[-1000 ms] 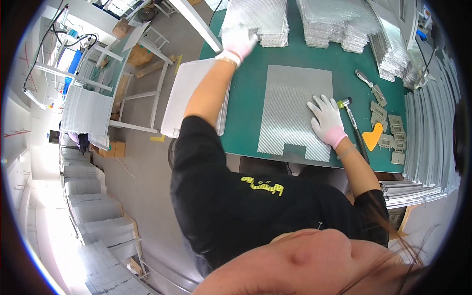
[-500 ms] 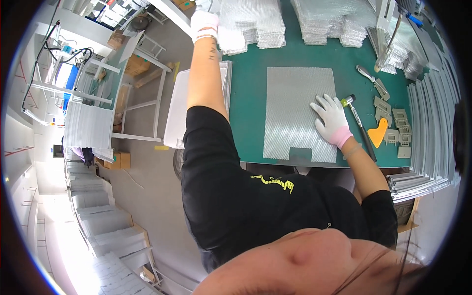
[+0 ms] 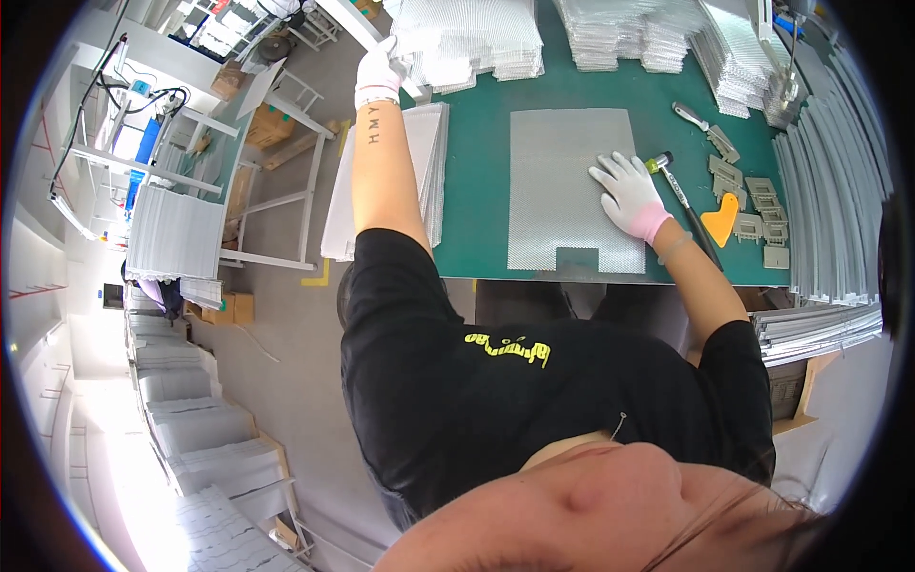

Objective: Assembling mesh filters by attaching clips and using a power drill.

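A grey perforated sheet (image 3: pixel 562 191) with a notch in its near edge lies flat on the green table (image 3: pixel 477 191). My right hand (image 3: pixel 629 195), in a white glove with a pink cuff, rests on the sheet's right side with fingers spread. Just right of it lies a hammer (image 3: pixel 679 191) with a green and black head. My left hand (image 3: pixel 378 78), gloved too, reaches far forward to the table's far left, beside a white post (image 3: pixel 348 21) and a stack of mesh sheets (image 3: pixel 467 43). Its fingers are too small and partly hidden to read.
White panels (image 3: pixel 434 181) are stacked at the table's left edge. More mesh stacks (image 3: pixel 620 33) stand at the back. On the right are an orange scraper (image 3: pixel 721 221), a grey-handled tool (image 3: pixel 690 116), beige plastic pieces (image 3: pixel 762 195) and a long row of thin panels (image 3: pixel 829 200).
My left hand has shifted left and slightly nearer, beside the far left stack. The right hand stays spread on the sheet. The whole view has tilted, so the table appears higher.
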A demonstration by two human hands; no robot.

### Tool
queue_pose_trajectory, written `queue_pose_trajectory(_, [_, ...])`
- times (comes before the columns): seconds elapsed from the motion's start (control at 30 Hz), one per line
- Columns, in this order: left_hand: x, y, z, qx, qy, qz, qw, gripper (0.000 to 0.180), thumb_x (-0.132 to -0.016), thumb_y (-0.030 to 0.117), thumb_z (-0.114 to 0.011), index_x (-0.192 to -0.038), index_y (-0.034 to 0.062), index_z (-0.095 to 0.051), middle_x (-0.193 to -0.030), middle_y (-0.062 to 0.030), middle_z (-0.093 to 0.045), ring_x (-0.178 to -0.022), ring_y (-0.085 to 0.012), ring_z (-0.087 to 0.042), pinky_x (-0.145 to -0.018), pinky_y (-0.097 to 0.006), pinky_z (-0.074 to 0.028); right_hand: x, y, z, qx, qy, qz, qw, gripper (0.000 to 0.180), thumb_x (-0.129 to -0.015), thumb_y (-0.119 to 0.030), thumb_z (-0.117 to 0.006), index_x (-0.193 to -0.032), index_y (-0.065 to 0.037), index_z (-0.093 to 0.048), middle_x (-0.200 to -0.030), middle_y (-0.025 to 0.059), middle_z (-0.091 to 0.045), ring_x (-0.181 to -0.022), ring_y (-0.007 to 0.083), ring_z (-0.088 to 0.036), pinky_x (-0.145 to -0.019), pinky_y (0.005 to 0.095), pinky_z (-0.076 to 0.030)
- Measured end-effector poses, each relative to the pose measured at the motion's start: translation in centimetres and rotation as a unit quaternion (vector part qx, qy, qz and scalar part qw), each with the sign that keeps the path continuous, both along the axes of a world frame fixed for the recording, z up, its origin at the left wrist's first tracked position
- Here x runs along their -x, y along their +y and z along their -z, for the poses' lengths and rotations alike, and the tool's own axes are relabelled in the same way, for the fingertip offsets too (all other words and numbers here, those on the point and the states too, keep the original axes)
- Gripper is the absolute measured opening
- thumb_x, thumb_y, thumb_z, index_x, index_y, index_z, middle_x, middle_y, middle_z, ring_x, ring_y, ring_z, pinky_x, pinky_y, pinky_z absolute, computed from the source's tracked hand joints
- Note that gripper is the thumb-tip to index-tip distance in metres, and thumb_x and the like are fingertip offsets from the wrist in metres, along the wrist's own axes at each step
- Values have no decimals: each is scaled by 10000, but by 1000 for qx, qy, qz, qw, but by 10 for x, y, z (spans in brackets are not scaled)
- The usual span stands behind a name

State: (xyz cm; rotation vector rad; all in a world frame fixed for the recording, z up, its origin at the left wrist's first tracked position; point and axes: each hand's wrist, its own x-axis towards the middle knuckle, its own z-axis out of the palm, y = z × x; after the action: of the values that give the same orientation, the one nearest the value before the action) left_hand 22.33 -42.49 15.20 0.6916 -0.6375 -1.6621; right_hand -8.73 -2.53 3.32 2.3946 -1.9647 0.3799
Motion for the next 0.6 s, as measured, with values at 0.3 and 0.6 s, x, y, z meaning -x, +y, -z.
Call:
queue_pose_trajectory(0.3, [-5,17,17,70,-183,66,978,163,-890,29,-598,-1046,-13,-577,-871,-125,-614,-736,-255,-617,-689,-380,-541,-27,-23,3,4,30,2,1000,506,-916,-283,-455,-1400,-138,-476,-1481,123,-419,-1397,330,-340,-1161,497,-218])
queue_pose_trajectory(0.6, [29,26,4,105,34,-9,994,142,-895,27,-570,-1035,40,-547,-902,-109,-592,-798,-275,-599,-718,-413,-522,-19,-18,0,-11,5,14,1000,500,-907,-281,-470,-1385,-139,-504,-1476,126,-432,-1397,321,-344,-1164,484,-220])
